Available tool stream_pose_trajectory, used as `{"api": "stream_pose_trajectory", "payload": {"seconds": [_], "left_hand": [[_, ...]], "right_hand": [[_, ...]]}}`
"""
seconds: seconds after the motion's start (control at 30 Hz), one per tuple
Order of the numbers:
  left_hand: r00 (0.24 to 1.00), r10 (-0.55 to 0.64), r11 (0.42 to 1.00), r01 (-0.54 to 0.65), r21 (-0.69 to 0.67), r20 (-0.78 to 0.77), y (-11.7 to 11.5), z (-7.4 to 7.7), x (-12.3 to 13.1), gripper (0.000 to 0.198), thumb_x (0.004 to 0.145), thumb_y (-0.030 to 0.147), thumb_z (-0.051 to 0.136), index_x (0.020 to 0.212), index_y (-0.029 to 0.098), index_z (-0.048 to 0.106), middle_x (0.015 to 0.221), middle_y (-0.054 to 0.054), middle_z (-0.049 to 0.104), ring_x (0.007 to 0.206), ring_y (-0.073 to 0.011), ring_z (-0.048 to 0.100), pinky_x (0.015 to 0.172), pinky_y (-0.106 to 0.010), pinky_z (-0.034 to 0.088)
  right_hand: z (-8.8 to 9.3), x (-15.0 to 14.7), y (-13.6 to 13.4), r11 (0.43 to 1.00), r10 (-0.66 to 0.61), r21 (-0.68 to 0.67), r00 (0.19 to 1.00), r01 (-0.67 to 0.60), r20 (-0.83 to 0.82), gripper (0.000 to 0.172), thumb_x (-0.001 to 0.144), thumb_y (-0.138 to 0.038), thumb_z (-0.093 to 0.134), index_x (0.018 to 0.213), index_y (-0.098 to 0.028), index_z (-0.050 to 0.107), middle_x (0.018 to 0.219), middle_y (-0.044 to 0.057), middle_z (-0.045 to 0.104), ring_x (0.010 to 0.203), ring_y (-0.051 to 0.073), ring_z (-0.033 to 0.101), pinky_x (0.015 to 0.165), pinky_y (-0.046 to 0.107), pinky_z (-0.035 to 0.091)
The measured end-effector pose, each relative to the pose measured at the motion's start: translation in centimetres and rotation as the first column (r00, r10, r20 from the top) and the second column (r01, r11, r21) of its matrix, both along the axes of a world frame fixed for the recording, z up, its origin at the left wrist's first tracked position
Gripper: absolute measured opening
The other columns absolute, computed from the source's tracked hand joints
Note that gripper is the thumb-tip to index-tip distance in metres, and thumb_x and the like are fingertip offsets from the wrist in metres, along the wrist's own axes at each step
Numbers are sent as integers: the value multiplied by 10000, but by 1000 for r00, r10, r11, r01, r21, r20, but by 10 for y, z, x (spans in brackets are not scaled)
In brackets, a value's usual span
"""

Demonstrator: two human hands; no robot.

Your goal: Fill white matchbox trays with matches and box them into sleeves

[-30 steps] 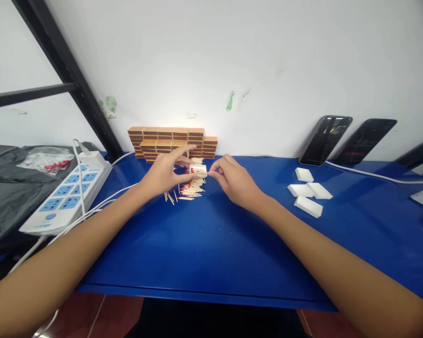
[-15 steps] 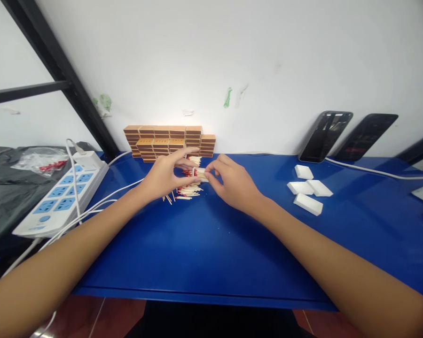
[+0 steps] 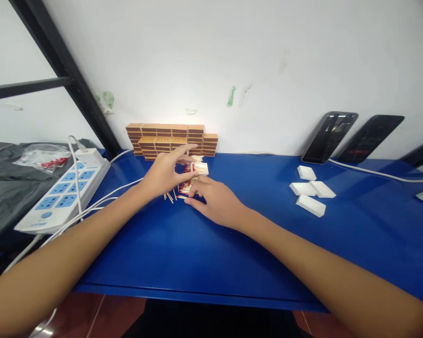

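Observation:
My left hand [image 3: 167, 172] grips a small white matchbox tray [image 3: 205, 169] between thumb and fingers. Matches with red heads lie inside that tray. Just in front of it, my right hand [image 3: 218, 202] reaches into a heap of loose matches [image 3: 185, 187], thumb and fingertips closing on matches at the heap's near edge. How many it pinches I cannot make out. Part of the heap is hidden behind both hands. Stacked brown matchboxes [image 3: 169, 131] stand behind, against the wall.
Several white trays [image 3: 310, 205] lie on the right of the blue table [image 3: 211, 263]. Two phones [image 3: 329, 136] lean against the wall. A white power strip [image 3: 65, 195] with cables and a plastic bag [image 3: 42, 157] are at the left.
My right hand has left the tray and moved down and slightly left to the loose matches. My left hand still holds the tray, whose matches now show more openly.

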State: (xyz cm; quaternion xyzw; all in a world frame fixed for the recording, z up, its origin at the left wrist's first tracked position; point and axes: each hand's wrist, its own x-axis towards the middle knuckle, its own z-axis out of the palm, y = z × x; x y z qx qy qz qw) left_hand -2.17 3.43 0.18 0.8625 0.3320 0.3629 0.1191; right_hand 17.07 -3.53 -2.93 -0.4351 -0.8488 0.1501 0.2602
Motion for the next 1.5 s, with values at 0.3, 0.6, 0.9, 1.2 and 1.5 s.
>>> {"api": "stream_pose_trajectory", "payload": {"seconds": [0.3,0.6,0.9,1.2,1.5], "left_hand": [[999,-6,1000,6,1,-33,3,1,-3,672,851,369,808,1457,245,543,1143,-47,793,1047,-233,770,1007,-385,611],[999,-51,998,51,35,-12,1,-1,-1,686,810,412,867,1406,222,588,1143,-55,800,1074,-241,774,1021,-357,602],[997,-67,998,67,-8,42,-6,4,4,723,775,516,871,1383,225,610,1101,-55,811,1093,-262,768,1024,-353,604],[998,-38,999,37,24,57,4,1,-4,632,822,364,845,1390,215,611,1120,-54,806,1033,-238,782,992,-367,624],[994,15,999,-19,39,104,11,-2,-9,657,800,324,864,1399,233,612,1103,-48,802,1042,-240,776,987,-375,628]], "right_hand": [[12,12,3,999,10,-52,993,-4,114,90,1032,-226,599,968,-179,641,1093,75,633,863,175,608,778,310,431],[22,45,32,970,-193,138,978,202,-78,50,1006,-217,615,965,-194,632,980,44,603,833,182,561,730,294,387],[12,44,31,973,-98,203,991,114,-86,58,1015,-236,585,1008,-196,626,954,30,592,781,160,543,703,282,371],[12,9,7,990,-50,117,981,73,-187,101,979,-211,601,892,-196,649,902,9,638,746,129,550,703,276,381],[16,-53,-5,992,-129,4,985,129,114,249,941,-404,673,990,-160,686,1078,114,709,934,252,671,700,355,477]]}}
